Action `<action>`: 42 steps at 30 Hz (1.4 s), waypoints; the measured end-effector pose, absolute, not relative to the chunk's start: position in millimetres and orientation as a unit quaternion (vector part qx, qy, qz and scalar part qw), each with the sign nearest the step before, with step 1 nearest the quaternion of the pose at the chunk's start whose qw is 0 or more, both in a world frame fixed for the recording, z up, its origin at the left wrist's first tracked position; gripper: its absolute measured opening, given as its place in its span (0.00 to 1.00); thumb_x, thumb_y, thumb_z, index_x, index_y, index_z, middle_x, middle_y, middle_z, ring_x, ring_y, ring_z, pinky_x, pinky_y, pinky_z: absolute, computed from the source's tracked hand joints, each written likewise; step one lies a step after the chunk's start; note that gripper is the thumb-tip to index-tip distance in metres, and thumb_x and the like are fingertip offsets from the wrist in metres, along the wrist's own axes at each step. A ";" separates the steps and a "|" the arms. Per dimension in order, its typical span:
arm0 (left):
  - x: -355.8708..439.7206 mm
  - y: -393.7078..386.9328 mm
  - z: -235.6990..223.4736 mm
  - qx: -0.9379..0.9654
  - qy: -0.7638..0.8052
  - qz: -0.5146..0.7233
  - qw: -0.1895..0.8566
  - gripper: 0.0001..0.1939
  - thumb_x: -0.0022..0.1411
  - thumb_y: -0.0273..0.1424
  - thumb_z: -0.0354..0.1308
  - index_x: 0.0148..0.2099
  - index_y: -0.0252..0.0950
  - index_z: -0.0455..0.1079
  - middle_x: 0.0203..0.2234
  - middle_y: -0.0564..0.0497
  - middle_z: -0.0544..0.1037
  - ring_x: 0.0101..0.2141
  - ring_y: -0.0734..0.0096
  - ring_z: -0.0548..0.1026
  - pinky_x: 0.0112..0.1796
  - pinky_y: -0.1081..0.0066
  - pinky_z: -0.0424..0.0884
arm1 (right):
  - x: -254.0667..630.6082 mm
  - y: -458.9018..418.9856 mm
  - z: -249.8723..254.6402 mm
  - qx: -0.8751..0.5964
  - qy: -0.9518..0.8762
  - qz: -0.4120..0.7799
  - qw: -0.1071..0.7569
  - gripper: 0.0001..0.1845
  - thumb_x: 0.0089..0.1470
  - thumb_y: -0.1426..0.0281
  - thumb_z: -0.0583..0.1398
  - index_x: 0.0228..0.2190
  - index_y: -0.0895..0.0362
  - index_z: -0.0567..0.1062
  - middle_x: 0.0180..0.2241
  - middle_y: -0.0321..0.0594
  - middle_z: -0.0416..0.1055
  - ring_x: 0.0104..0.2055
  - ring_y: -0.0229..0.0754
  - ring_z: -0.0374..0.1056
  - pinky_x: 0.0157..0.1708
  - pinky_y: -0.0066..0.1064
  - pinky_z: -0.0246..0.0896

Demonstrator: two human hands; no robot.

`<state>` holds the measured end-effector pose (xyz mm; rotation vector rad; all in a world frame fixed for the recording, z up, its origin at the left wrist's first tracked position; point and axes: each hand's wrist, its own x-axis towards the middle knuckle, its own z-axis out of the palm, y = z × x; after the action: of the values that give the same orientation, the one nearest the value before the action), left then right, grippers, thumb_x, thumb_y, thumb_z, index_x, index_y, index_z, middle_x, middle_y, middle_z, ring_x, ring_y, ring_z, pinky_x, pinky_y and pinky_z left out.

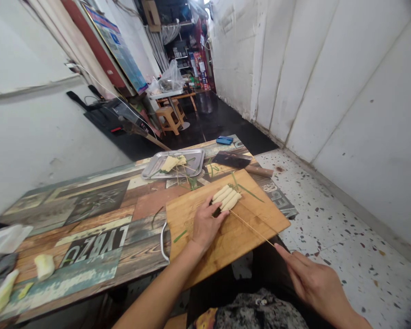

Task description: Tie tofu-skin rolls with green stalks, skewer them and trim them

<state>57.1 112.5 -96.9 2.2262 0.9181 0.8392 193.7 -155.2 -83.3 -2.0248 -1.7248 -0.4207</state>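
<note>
Across the patterned worktop point(150, 201), skewered pieces point(171, 163) already lie in the tray point(199, 160), eleven o'clock from the chopping board point(188, 256). There, the left hand point(207, 221) grips the pale rolls point(228, 197); the right hand point(311, 276) pinches their skewer point(251, 227) at four o'clock, apparently partway in. Pale chunks point(44, 266) lie unskewered at nine.

table point(147, 203), plank-patterned top; wooden board point(267, 214), near right; metal tray point(154, 167), far; cleaver point(231, 159) and blue object point(224, 140), far right; pale vegetable piece point(44, 267), near left.
</note>
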 end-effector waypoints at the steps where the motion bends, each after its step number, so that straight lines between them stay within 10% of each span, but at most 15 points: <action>1: 57.2 112.6 -97.2 0.834 0.345 0.315 0.293 0.13 0.55 0.33 0.68 0.44 0.38 0.79 0.53 0.42 0.75 0.54 0.59 0.73 0.55 0.58 0.69 | 193.3 -154.9 -82.9 -0.735 -0.625 -0.160 0.210 0.21 0.64 0.76 0.47 0.50 0.60 0.75 0.24 0.33 0.71 0.17 0.29 0.65 0.17 0.22 0.55; 18: 57.8 113.0 -101.9 0.837 0.358 0.303 0.282 0.12 0.55 0.33 0.68 0.43 0.40 0.80 0.53 0.44 0.75 0.53 0.56 0.73 0.56 0.56 0.68 | 181.6 -145.0 -66.3 -0.739 -0.624 -0.248 0.055 0.24 0.49 0.78 0.52 0.48 0.58 0.73 0.21 0.35 0.67 0.13 0.34 0.55 0.17 0.36 0.39; 42: 57.9 112.5 -100.8 0.851 0.338 0.318 0.244 0.10 0.56 0.31 0.67 0.43 0.37 0.80 0.51 0.39 0.77 0.51 0.54 0.75 0.53 0.55 0.72 | 165.0 -119.3 -63.5 -0.741 -0.630 -0.226 0.056 0.30 0.36 0.82 0.55 0.45 0.63 0.74 0.18 0.34 0.64 0.12 0.33 0.57 0.15 0.32 0.37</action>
<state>57.9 112.5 -100.8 2.3255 0.9232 0.8692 165.0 -119.3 -63.5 -2.2481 -1.9099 -0.6859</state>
